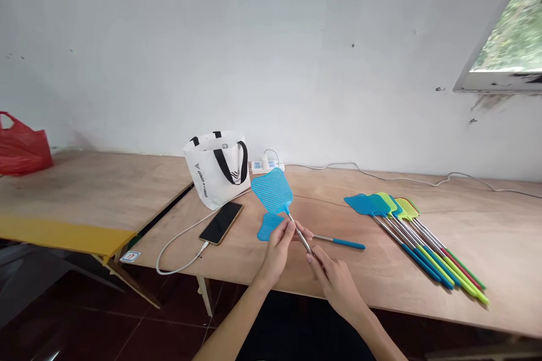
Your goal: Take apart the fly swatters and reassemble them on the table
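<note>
A blue fly swatter (273,190) with a metal shaft is held up over the table, its head pointing away from me. My left hand (278,245) is closed around the shaft just below the head. Lower down, my right hand (332,277) grips the handle end, which its fingers hide. Behind my hands, a second blue fly swatter (349,243) lies flat on the table, partly covered by my left hand. Off to the right rests a fanned row of blue, yellow-green and red-and-green fly swatters (406,237), their handles towards me.
A white tote bag (218,175) with black handles stands at the back left. Near it are a phone (222,223) on a white charging cable (182,272) and a power strip (267,166) by the wall. A red plastic bag (24,149) sits on the adjoining left table (105,186).
</note>
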